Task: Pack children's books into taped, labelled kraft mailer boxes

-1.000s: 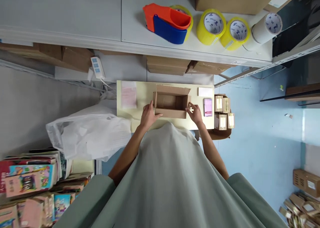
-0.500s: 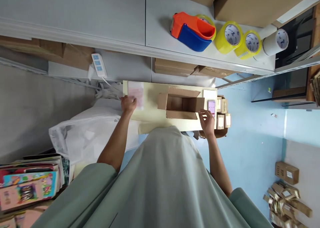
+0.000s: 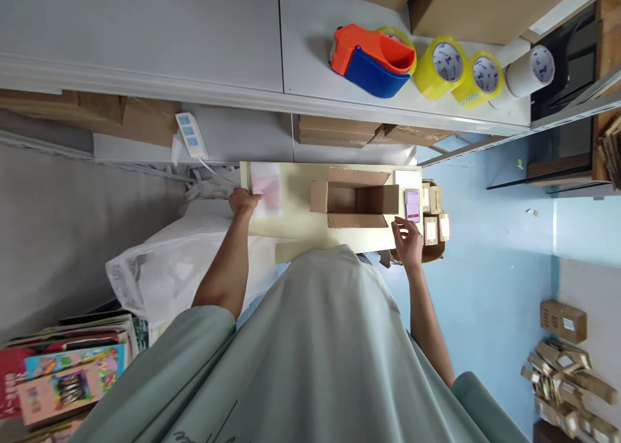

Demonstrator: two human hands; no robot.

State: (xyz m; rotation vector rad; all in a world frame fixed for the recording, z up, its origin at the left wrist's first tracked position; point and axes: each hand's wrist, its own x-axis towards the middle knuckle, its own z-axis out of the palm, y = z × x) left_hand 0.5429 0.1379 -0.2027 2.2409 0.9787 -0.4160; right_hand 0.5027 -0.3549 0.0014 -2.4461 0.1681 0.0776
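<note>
An open cardboard box (image 3: 342, 199) with its flaps spread lies on the pale yellow table (image 3: 295, 233). At the table's left end, my left hand (image 3: 244, 201) has its fingers on the edge of a pinkish-white packet in clear wrap (image 3: 266, 189). My right hand (image 3: 407, 239) is over the table's right end, fingers apart and holding nothing, just below a phone (image 3: 412, 205) with a lit screen. A white pad (image 3: 405, 178) lies above the phone.
A shelf (image 3: 194, 84) above the table bears an orange-blue tape dispenser (image 3: 373, 60) and tape rolls (image 3: 447, 61). A power strip (image 3: 192, 135) hangs beneath. White plastic bags (image 3: 165, 268) are at left; small boxes (image 3: 431, 229) stand beyond the table's right end.
My left hand has shifted slightly left to the packet's edge. My right hand has moved a little right and down, away from the box flap. The view has shifted slightly.
</note>
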